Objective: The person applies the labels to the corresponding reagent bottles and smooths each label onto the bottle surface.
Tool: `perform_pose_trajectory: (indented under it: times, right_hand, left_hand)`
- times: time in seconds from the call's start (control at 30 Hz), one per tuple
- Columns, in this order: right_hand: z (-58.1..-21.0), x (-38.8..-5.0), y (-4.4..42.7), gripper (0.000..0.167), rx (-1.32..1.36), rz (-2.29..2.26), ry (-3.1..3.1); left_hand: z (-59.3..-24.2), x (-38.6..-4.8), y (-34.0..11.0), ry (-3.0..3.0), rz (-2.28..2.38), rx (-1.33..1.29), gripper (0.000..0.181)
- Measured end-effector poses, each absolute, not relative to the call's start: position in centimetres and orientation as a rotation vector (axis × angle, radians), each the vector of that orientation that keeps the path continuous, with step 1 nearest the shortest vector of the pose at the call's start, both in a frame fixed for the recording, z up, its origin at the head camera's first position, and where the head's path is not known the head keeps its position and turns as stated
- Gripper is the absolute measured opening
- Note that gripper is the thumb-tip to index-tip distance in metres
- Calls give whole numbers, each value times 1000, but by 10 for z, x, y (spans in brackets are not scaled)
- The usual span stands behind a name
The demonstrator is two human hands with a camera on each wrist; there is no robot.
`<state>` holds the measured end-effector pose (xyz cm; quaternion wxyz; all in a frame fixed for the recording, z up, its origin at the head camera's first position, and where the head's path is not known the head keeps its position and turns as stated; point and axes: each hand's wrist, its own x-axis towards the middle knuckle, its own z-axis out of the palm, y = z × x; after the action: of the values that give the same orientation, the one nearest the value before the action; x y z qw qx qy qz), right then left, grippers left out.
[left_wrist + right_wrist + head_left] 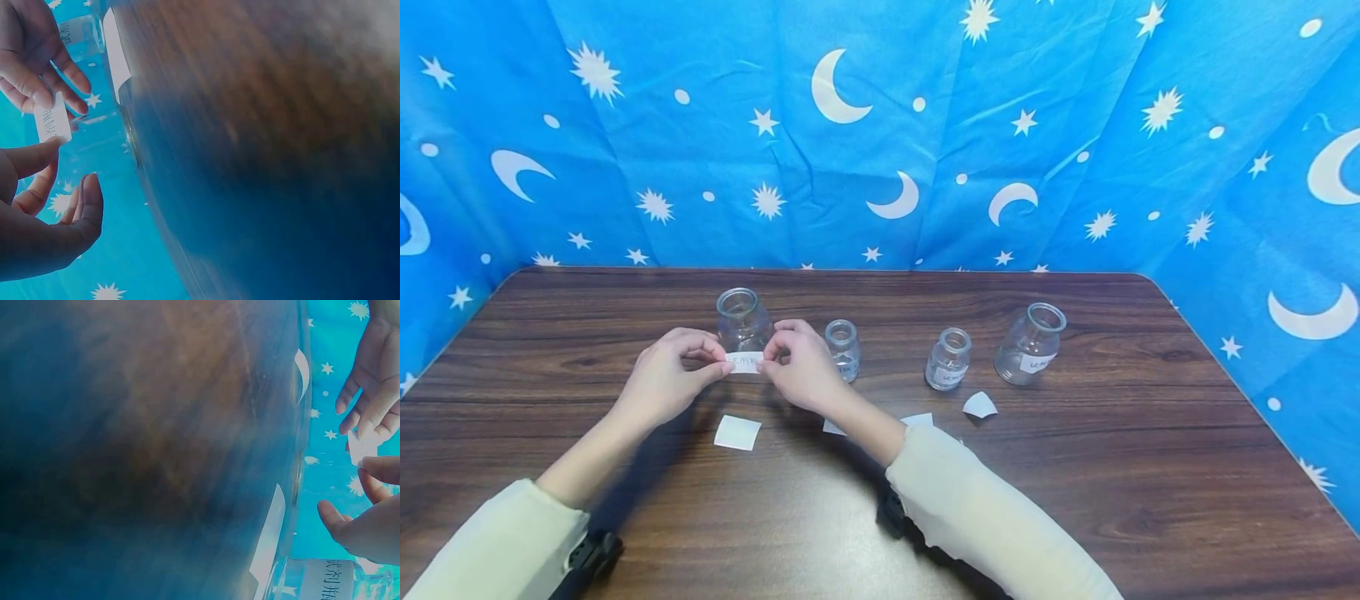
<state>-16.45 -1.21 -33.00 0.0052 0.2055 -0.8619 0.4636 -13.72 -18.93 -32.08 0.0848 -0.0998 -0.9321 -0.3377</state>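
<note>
A small white label (745,362) with handwriting is stretched between both hands in front of a large clear glass jar (739,312) at the left. My left hand (673,371) pinches the label's left end between thumb and forefinger, its other fingers bent loosely. The right hand (801,367) pinches the opposite end in the same way. In the left wrist view the written label (54,119) spans the two thumbs. Whether it touches the jar I cannot tell. Just beyond my right hand stands a small glass jar (842,337) with a label, partly hidden by that hand.
Another small labelled jar (948,360) and a large labelled jar (1030,342) stand to the right. White paper pieces lie on the brown table (1112,467): one left (737,432), one right (980,405), others partly under the right forearm. A blue patterned cloth (880,150) hangs behind.
</note>
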Motion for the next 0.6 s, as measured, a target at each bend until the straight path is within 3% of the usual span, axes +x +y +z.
perform_pose_trajectory:
  times: [0.6]
  right_hand:
    - [-332,-175,-15,11,645,1314,-2701]
  left_hand:
    - [-322,-146,-188,-2776,-992,-315,6]
